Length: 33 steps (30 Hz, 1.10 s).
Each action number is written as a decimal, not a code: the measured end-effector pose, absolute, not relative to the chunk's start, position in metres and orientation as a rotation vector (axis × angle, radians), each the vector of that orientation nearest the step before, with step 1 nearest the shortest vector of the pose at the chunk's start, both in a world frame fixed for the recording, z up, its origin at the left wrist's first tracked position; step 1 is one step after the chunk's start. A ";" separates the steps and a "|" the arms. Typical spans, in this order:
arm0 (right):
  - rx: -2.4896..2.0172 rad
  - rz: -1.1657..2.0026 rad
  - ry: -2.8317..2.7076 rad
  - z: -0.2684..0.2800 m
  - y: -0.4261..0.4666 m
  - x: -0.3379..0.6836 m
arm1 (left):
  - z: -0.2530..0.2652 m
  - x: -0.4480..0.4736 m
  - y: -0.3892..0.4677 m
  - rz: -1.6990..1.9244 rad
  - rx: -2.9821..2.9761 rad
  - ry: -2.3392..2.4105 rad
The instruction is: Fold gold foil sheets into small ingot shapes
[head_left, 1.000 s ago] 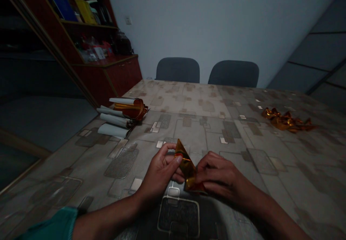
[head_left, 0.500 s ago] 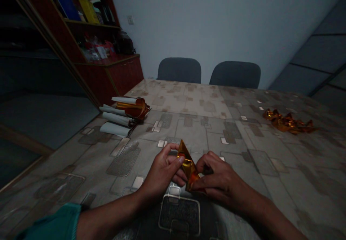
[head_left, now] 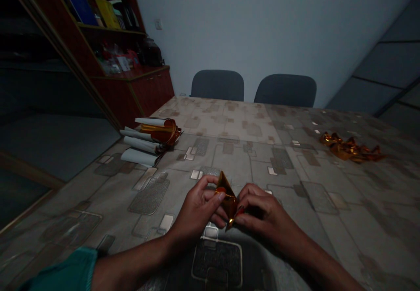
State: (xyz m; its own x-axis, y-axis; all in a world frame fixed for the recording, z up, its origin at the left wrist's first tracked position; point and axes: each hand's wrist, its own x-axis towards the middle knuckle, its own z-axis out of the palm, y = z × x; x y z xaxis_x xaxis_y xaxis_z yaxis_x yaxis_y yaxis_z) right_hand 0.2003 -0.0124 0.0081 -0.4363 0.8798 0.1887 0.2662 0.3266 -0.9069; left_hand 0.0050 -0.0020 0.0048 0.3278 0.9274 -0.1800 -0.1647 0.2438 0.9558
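Between my two hands, a folded piece of shiny gold foil paper [head_left: 230, 201] is held above the near part of the table, one pointed end up and the other down. My left hand [head_left: 205, 203] is closed on its left side, the thumb pressed on the front and the fingers behind. From the right, my right hand [head_left: 259, 210] pinches its lower right edge, with the thumb low and the fingers bent above it. A little red shows at both sides of the foil. The fingers partly hide the folds.
Curled gold sheets with pale backs [head_left: 152, 140] lie in a stack at the left of the patterned table [head_left: 229, 151]. Several folded gold foil pieces [head_left: 352, 147] sit in a row at the right. Two grey chairs [head_left: 218, 84] stand behind the far edge; a red-brown cabinet [head_left: 152, 87] is at the left.
My right hand has shifted slightly up, and its fingers have changed their grip on the foil's lower right edge. The foil looks narrower there. My left hand stays nearly in place.
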 end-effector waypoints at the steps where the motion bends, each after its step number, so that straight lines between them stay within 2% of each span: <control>1: -1.025 1.122 -1.864 0.008 -0.013 0.200 | 0.005 0.005 -0.002 0.917 1.039 0.923; 13: -1.126 1.205 -1.748 0.011 -0.014 0.197 | 0.002 0.004 -0.001 0.935 1.007 0.888; 33: -1.026 1.220 -1.808 0.016 -0.014 0.201 | 0.006 0.003 -0.003 0.957 1.013 0.921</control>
State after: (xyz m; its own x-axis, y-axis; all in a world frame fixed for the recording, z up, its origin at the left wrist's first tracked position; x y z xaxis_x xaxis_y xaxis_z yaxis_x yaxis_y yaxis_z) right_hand 0.2013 -0.0139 0.0159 -0.4285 0.8949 0.1246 0.2192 0.2367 -0.9465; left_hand 0.0030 -0.0027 0.0063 0.3046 0.9378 -0.1666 -0.2030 0.2348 0.9506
